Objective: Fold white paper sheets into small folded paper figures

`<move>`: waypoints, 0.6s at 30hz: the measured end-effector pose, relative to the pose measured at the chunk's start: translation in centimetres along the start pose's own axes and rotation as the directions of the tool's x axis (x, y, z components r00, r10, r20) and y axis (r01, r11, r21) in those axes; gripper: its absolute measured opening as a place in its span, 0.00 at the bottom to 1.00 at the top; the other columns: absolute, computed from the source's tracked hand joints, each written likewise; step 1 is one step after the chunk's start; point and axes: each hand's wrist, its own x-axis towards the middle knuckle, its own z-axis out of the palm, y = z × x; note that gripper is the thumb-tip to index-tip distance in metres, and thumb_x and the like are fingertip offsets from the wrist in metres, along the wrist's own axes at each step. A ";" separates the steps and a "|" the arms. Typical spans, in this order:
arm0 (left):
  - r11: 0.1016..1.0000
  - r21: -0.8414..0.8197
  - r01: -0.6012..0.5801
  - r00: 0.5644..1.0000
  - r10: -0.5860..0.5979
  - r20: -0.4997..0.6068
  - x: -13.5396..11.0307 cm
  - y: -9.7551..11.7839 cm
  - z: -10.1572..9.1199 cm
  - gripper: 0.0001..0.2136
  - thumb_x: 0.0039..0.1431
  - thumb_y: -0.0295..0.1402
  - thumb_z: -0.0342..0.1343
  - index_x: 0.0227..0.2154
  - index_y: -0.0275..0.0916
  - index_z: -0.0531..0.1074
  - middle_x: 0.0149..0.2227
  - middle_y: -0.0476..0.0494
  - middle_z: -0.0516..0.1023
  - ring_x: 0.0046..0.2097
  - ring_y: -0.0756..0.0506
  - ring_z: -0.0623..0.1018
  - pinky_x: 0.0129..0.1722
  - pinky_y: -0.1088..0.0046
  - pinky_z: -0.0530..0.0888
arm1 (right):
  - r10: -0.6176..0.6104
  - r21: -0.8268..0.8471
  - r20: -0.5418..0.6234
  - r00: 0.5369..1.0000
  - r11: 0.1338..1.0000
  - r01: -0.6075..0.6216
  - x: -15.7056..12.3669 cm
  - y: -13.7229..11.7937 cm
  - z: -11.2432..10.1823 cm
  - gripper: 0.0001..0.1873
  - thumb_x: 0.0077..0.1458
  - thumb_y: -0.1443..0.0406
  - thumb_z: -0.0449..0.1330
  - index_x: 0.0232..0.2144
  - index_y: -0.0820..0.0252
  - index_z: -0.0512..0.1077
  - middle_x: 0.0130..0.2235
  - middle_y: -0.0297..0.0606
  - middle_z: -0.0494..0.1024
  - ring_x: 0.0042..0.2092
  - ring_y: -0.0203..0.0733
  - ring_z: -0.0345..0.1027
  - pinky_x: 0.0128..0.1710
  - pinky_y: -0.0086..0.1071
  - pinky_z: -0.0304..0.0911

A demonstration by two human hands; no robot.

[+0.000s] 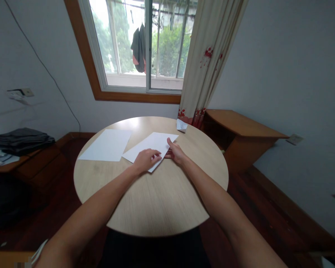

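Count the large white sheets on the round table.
2: left sheet, on the left part of the table; middle sheet, under the left hand, right hand at its edge. More could be hidden underneath.

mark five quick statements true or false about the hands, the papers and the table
1. The left hand is on the right-hand white paper sheet. True.
2. The right hand is apart from that sheet. False: it is at the sheet's edge, thumb uppermost.
3. The left-hand white paper sheet lies flat, with neither hand on it. True.
4. The table has a square top. False: its top is round.
5. The curtain bears red flowers. True.
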 end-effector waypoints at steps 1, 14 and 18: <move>0.995 -0.068 -0.072 0.989 0.080 0.127 -0.1 0.1 0.6 0.11 0.57 0.39 0.55 0.38 0.41 0.77 0.36 0.46 0.80 0.39 0.46 0.76 0.43 0.71 0.69 | -0.001 -0.027 -0.070 0.998 1.000 -0.001 0.1 0.0 -0.2 0.16 0.52 0.56 0.61 0.37 0.62 0.69 0.30 0.40 0.78 0.27 0.37 0.70 0.22 0.29 0.68; 0.985 -0.073 0.154 0.988 -0.153 0.014 -0.1 -6.1 1.4 0.16 0.54 0.40 0.55 0.42 0.37 0.76 0.48 0.39 0.76 0.51 0.40 0.73 0.54 0.63 0.66 | -0.365 -0.213 -0.285 0.886 0.926 0.313 2.1 0.9 -3.9 0.15 0.38 0.70 0.56 0.34 0.63 0.70 0.31 0.36 0.77 0.26 0.35 0.69 0.21 0.26 0.63; 0.900 -0.158 0.407 0.891 -0.429 -0.149 -0.1 -7.3 1.5 0.26 0.53 0.40 0.57 0.52 0.29 0.68 0.56 0.27 0.68 0.58 0.35 0.66 0.59 0.58 0.60 | -0.367 -0.098 -0.355 0.860 0.929 0.356 2.2 0.2 -4.0 0.14 0.37 0.67 0.58 0.32 0.61 0.67 0.30 0.33 0.76 0.25 0.35 0.68 0.21 0.26 0.63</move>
